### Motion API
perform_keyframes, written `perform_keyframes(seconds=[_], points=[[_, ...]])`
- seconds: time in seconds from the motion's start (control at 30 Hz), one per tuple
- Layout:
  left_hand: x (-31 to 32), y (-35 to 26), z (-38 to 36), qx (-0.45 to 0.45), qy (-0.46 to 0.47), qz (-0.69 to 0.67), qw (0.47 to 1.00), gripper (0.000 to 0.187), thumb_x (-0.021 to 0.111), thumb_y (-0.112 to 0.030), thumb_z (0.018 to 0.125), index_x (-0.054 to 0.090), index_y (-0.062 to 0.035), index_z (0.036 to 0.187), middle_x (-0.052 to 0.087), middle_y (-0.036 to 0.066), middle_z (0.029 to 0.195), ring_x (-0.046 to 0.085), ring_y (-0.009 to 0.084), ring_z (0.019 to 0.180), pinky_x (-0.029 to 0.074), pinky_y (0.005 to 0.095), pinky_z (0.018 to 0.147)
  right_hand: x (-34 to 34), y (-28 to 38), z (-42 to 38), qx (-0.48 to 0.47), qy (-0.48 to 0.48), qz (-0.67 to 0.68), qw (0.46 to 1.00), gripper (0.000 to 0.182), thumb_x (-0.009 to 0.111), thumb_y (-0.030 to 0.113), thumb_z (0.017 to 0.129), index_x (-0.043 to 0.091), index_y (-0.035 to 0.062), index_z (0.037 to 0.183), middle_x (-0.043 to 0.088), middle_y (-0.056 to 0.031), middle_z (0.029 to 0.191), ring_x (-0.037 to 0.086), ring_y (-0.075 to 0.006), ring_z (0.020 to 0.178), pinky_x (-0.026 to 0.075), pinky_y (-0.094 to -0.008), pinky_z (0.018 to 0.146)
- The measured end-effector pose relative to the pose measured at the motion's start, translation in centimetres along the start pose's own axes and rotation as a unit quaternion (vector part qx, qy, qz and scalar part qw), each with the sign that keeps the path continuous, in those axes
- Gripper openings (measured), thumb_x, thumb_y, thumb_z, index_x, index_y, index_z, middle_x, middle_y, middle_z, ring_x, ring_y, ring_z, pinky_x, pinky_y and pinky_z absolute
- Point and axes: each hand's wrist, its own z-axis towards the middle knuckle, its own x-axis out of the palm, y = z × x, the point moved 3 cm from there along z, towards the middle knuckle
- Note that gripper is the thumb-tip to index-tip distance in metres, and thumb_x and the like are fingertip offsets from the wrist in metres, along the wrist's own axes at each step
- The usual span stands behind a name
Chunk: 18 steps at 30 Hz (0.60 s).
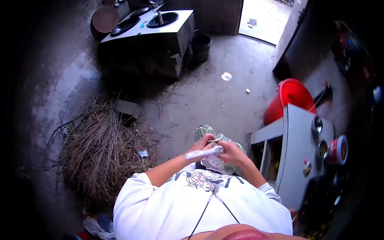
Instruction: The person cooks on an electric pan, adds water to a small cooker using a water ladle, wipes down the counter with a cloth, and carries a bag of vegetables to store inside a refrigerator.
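Note:
Both hands meet in front of my shirt, above a clear plastic bag with green stuff showing through it. My left hand is closed, fingertips pinching one end of a thin green stalk. The other end runs to my right hand, whose fingers are also closed. A white plastic strip, like the bag's handle, stretches out below my fingers toward the left wrist. The lower part of the bag is hidden behind my hands and shirt.
A pile of dry twigs lies on the floor at left. To the right stand a white cabinet and a red bucket. Ahead are a stove block with black pans, a dark bucket and an open doorway.

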Motion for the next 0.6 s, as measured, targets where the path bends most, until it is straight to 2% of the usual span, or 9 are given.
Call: perform_keyframes(seconds=[0.03,0.1,0.23,0.3,0.37,0.4,0.5,0.57,0.6], points=[[-0.4,0.2,3.9,-0.032,0.001,0.031,0.999,0.024,0.047,-0.019,0.082,0.041,-0.0053,0.101,0.049,0.009,0.093,0.048,0.0148,0.086,0.040,0.0264,0.074,-3.2,-0.9,2.4,0.027,-0.010,-0.018,0.999,0.029,0.056,0.002,0.058,0.051,-0.0004,0.087,0.053,-0.0099,0.071,0.052,-0.0159,0.064,0.041,-0.0261,0.058],[-1.7,0.6,12.2,-0.001,0.023,0.022,1.000,0.021,0.048,-0.019,0.081,0.043,-0.0065,0.097,0.049,0.007,0.084,0.046,0.0127,0.077,0.040,0.0264,0.068,-8.2,-2.8,7.5,0.049,-0.012,-0.044,0.998,0.031,0.056,0.002,0.058,0.051,-0.0006,0.088,0.054,-0.0092,0.072,0.052,-0.0148,0.066,0.042,-0.0251,0.060],[-4.9,-0.3,28.5,0.055,0.173,-0.033,0.983,0.020,0.052,-0.019,0.078,0.046,-0.0036,0.090,0.051,0.006,0.080,0.046,0.0115,0.073,0.039,0.0254,0.064,-18.8,-9.9,16.7,0.044,-0.044,0.043,0.997,0.029,0.063,0.007,0.060,0.051,-0.0018,0.085,0.052,-0.0037,0.074,0.048,-0.0098,0.068,0.041,-0.0234,0.060],[-6.4,-1.6,36.1,0.156,0.219,-0.014,0.963,0.018,0.051,-0.015,0.076,0.047,-0.0021,0.089,0.050,0.004,0.077,0.046,0.0107,0.068,0.040,0.0249,0.058,-24.7,-10.6,21.0,0.100,-0.041,0.089,0.990,0.024,0.064,0.009,0.062,0.048,0.0016,0.078,0.047,-0.0006,0.070,0.043,-0.0074,0.064,0.037,-0.0214,0.056],[-7.6,-3.4,42.7,0.070,0.331,-0.054,0.939,0.019,0.052,-0.014,0.074,0.049,-0.0022,0.089,0.050,0.003,0.074,0.046,0.0098,0.066,0.039,0.0245,0.056,-29.8,-10.9,25.0,0.100,-0.032,0.068,0.992,0.024,0.064,0.009,0.062,0.046,0.0028,0.077,0.044,0.0003,0.068,0.040,-0.0068,0.063,0.035,-0.0207,0.055],[-8.2,-5.0,46.0,0.064,0.337,-0.063,0.937,0.019,0.052,-0.014,0.074,0.049,-0.0022,0.089,0.050,0.003,0.074,0.046,0.0098,0.066,0.039,0.0245,0.056,-32.6,-10.9,26.5,0.099,-0.025,0.054,0.993,0.023,0.063,0.009,0.062,0.045,0.0041,0.075,0.042,0.0012,0.066,0.038,-0.0062,0.063,0.034,-0.0199,0.053],[-9.0,-7.9,57.1,0.011,0.456,0.030,0.890,0.018,0.054,-0.013,0.072,0.052,-0.0024,0.087,0.050,0.003,0.069,0.046,0.0083,0.064,0.039,0.0235,0.054,-41.2,-12.5,31.8,0.080,-0.027,0.040,0.996,0.022,0.063,0.009,0.062,0.046,0.0036,0.075,0.042,0.0007,0.066,0.038,-0.0068,0.062,0.034,-0.0204,0.053],[-8.5,-7.8,64.9,-0.076,0.523,0.148,0.836,0.023,0.052,-0.013,0.069,0.055,-0.0033,0.089,0.054,0.007,0.069,0.050,0.0121,0.066,0.041,0.0262,0.058,-46.7,-14.3,35.4,0.062,-0.040,0.019,0.997,0.028,0.061,0.011,0.057,0.049,0.0006,0.080,0.049,-0.0068,0.067,0.045,-0.0131,0.062,0.038,-0.0262,0.057],[-7.6,-5.8,69.8,-0.037,0.532,0.190,0.825,0.022,0.053,-0.013,0.068,0.056,-0.0043,0.088,0.055,0.008,0.068,0.052,0.0146,0.065,0.042,0.0277,0.056,-49.7,-15.3,37.6,0.060,-0.055,0.034,0.996,0.028,0.061,0.010,0.057,0.049,0.0007,0.081,0.050,-0.0087,0.069,0.047,-0.0155,0.064,0.039,-0.0273,0.058]])
